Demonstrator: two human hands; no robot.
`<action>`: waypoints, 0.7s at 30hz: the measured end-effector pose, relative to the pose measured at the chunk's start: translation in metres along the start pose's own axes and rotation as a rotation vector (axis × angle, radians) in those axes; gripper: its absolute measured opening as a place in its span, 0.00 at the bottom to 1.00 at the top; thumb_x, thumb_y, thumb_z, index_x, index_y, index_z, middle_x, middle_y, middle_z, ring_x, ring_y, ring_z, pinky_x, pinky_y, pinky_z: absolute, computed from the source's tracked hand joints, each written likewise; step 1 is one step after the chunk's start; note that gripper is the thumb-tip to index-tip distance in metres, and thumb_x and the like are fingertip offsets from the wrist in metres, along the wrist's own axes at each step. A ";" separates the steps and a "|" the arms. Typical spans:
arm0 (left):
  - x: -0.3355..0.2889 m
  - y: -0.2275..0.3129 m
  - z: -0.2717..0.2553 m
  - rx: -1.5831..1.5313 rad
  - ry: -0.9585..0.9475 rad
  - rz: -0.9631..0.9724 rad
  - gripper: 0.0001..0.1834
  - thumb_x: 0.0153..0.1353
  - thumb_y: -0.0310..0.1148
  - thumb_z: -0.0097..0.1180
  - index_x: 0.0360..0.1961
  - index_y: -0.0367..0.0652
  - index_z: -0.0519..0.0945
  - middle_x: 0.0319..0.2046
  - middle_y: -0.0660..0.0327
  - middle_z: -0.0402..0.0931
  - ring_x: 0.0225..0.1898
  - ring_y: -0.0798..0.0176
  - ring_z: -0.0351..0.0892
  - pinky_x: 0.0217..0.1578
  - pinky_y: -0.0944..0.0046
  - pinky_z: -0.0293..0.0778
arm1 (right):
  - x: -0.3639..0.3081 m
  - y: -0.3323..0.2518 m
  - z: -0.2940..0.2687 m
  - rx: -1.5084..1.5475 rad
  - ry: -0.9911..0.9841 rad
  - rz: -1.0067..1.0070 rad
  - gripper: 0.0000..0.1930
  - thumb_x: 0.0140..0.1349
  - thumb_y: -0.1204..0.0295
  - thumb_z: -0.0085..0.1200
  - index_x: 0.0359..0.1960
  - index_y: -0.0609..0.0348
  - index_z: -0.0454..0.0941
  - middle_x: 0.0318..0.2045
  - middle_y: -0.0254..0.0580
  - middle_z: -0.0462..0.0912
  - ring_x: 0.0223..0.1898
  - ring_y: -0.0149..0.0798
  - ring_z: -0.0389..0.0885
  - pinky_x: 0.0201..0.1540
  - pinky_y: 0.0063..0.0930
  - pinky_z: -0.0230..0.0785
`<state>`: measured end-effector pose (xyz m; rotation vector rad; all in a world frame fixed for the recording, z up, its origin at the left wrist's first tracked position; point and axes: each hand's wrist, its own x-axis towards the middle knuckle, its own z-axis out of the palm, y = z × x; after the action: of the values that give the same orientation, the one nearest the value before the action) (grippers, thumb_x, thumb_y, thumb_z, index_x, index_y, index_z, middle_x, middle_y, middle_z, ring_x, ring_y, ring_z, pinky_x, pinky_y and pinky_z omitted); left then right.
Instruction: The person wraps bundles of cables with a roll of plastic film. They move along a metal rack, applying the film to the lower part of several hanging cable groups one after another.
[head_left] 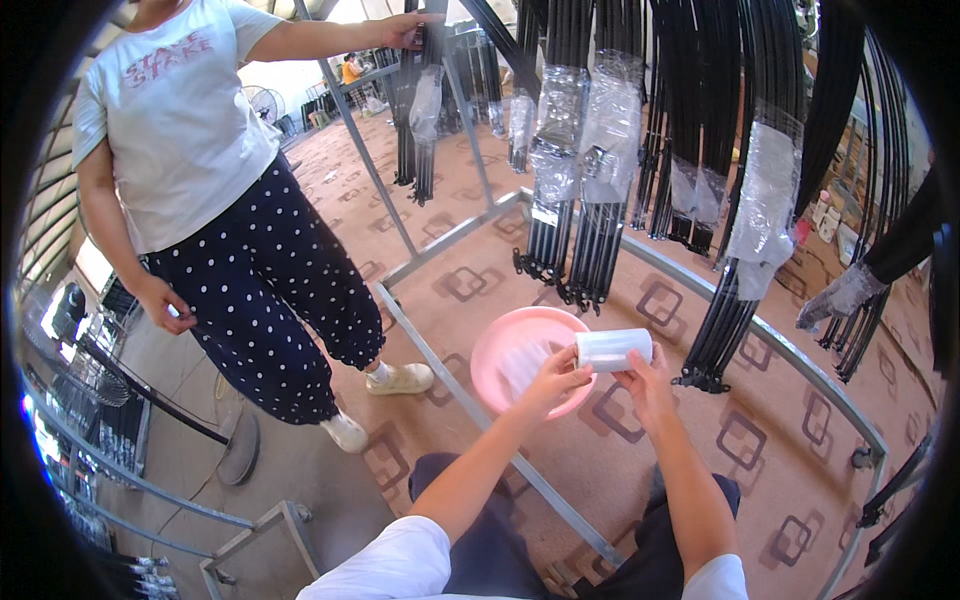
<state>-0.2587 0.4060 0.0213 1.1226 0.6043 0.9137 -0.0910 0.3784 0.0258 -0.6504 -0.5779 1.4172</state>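
A roll of clear plastic film (614, 351) lies level between my two hands. My left hand (562, 380) has its fingers closed around the roll's left end. At the other end, my right hand (645, 382) grips from below and the right side. Just under and left of the roll, a round pink basin (488, 365) rests on the carpet with translucent plastic pieces (525, 368) inside. Beyond my hands hang bundles of black cables (597, 250), partly wrapped in clear plastic (610, 120).
A metal rack's grey tube frame (450, 383) runs along the floor around the basin. To the left stands a person in a white shirt (185, 120), one hand (408, 30) at the rack. More wrapped cables (765, 200) hang at right. A fan (68, 310) stands far left.
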 end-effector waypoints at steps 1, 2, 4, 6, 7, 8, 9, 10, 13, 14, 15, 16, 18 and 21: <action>-0.001 0.003 0.002 -0.027 0.004 -0.019 0.26 0.56 0.37 0.50 0.54 0.38 0.61 0.48 0.59 0.66 0.49 0.63 0.66 0.50 0.61 0.64 | 0.000 0.000 -0.003 0.022 -0.013 -0.014 0.15 0.51 0.77 0.53 0.38 0.59 0.61 0.37 0.42 0.70 0.44 0.38 0.70 0.51 0.35 0.64; -0.002 0.006 0.005 -0.052 0.008 -0.039 0.26 0.57 0.39 0.49 0.54 0.38 0.60 0.48 0.59 0.65 0.50 0.63 0.66 0.50 0.61 0.64 | 0.000 0.001 -0.007 0.038 -0.038 -0.027 0.15 0.51 0.77 0.53 0.38 0.58 0.62 0.38 0.40 0.70 0.44 0.37 0.71 0.50 0.34 0.63; -0.004 0.008 0.009 -0.104 -0.004 -0.072 0.28 0.58 0.43 0.46 0.55 0.38 0.59 0.49 0.58 0.65 0.50 0.62 0.65 0.50 0.59 0.63 | 0.001 0.003 -0.015 0.068 -0.088 -0.054 0.15 0.50 0.77 0.53 0.38 0.55 0.63 0.38 0.37 0.71 0.43 0.35 0.71 0.49 0.32 0.63; -0.006 0.007 0.006 -0.122 -0.013 -0.089 0.30 0.59 0.49 0.42 0.55 0.38 0.58 0.51 0.56 0.62 0.52 0.60 0.64 0.51 0.56 0.62 | 0.002 0.005 -0.018 0.101 -0.122 -0.066 0.16 0.47 0.83 0.52 0.36 0.55 0.63 0.36 0.36 0.70 0.42 0.33 0.70 0.48 0.29 0.63; -0.008 0.005 0.007 -0.145 -0.012 -0.099 0.30 0.58 0.50 0.42 0.55 0.39 0.58 0.51 0.58 0.62 0.52 0.61 0.63 0.51 0.58 0.62 | 0.002 0.006 -0.020 0.117 -0.139 -0.072 0.17 0.45 0.86 0.51 0.35 0.55 0.63 0.35 0.36 0.69 0.41 0.32 0.69 0.48 0.27 0.63; -0.010 0.003 0.007 -0.166 -0.009 -0.106 0.30 0.58 0.51 0.41 0.54 0.39 0.59 0.51 0.59 0.62 0.52 0.63 0.63 0.51 0.59 0.62 | 0.001 0.005 -0.019 0.063 -0.163 -0.085 0.16 0.44 0.85 0.52 0.33 0.54 0.63 0.35 0.35 0.69 0.40 0.31 0.69 0.46 0.26 0.63; -0.011 0.002 0.008 -0.187 -0.007 -0.112 0.30 0.58 0.52 0.41 0.54 0.40 0.59 0.51 0.61 0.62 0.52 0.64 0.62 0.51 0.61 0.62 | -0.001 0.005 -0.019 0.008 -0.187 -0.098 0.16 0.44 0.84 0.54 0.32 0.54 0.63 0.35 0.34 0.69 0.40 0.30 0.69 0.44 0.25 0.63; -0.012 0.001 0.007 -0.185 -0.010 -0.127 0.31 0.58 0.52 0.41 0.54 0.40 0.59 0.50 0.61 0.62 0.52 0.64 0.63 0.50 0.61 0.62 | -0.002 0.005 -0.018 -0.047 -0.210 -0.112 0.16 0.43 0.84 0.55 0.31 0.53 0.63 0.35 0.33 0.70 0.39 0.29 0.69 0.42 0.24 0.64; -0.015 -0.002 0.005 -0.180 -0.009 -0.154 0.32 0.57 0.54 0.42 0.54 0.41 0.58 0.50 0.60 0.62 0.51 0.64 0.64 0.49 0.63 0.64 | -0.009 -0.001 -0.015 -0.189 -0.220 -0.109 0.16 0.43 0.84 0.54 0.30 0.53 0.62 0.32 0.32 0.68 0.38 0.28 0.68 0.39 0.21 0.63; -0.016 -0.002 0.005 -0.168 -0.004 -0.154 0.32 0.57 0.54 0.42 0.54 0.41 0.59 0.50 0.60 0.62 0.51 0.63 0.64 0.49 0.63 0.64 | -0.010 -0.002 -0.014 -0.186 -0.227 -0.079 0.15 0.43 0.83 0.54 0.30 0.53 0.62 0.32 0.31 0.67 0.38 0.28 0.68 0.39 0.21 0.63; -0.017 -0.002 0.004 -0.156 0.000 -0.155 0.32 0.57 0.54 0.42 0.54 0.41 0.59 0.50 0.60 0.63 0.50 0.63 0.64 0.48 0.63 0.64 | -0.011 -0.003 -0.014 -0.182 -0.234 -0.049 0.15 0.44 0.83 0.54 0.30 0.53 0.62 0.32 0.31 0.67 0.38 0.28 0.68 0.40 0.22 0.62; -0.018 -0.002 0.004 -0.153 -0.005 -0.161 0.32 0.57 0.54 0.42 0.54 0.41 0.59 0.50 0.60 0.63 0.50 0.63 0.64 0.48 0.63 0.64 | -0.011 -0.003 -0.015 -0.179 -0.241 -0.019 0.15 0.44 0.83 0.53 0.30 0.53 0.62 0.32 0.31 0.67 0.38 0.28 0.68 0.41 0.22 0.62; -0.021 -0.002 0.004 -0.148 -0.016 -0.177 0.31 0.57 0.53 0.42 0.54 0.41 0.58 0.50 0.59 0.63 0.51 0.63 0.65 0.48 0.63 0.64 | -0.012 -0.002 -0.019 -0.197 -0.263 -0.015 0.14 0.45 0.81 0.53 0.31 0.53 0.62 0.33 0.32 0.67 0.39 0.29 0.68 0.43 0.23 0.62; -0.023 -0.005 0.001 -0.146 -0.068 -0.187 0.32 0.57 0.53 0.42 0.55 0.41 0.58 0.51 0.58 0.63 0.51 0.62 0.65 0.48 0.63 0.63 | -0.016 -0.004 -0.018 -0.190 -0.286 0.011 0.14 0.47 0.80 0.52 0.32 0.52 0.61 0.35 0.32 0.66 0.41 0.30 0.68 0.47 0.26 0.60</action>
<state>-0.2683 0.3853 0.0157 0.9460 0.5673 0.7437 -0.0764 0.3606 0.0161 -0.6043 -0.9444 1.4879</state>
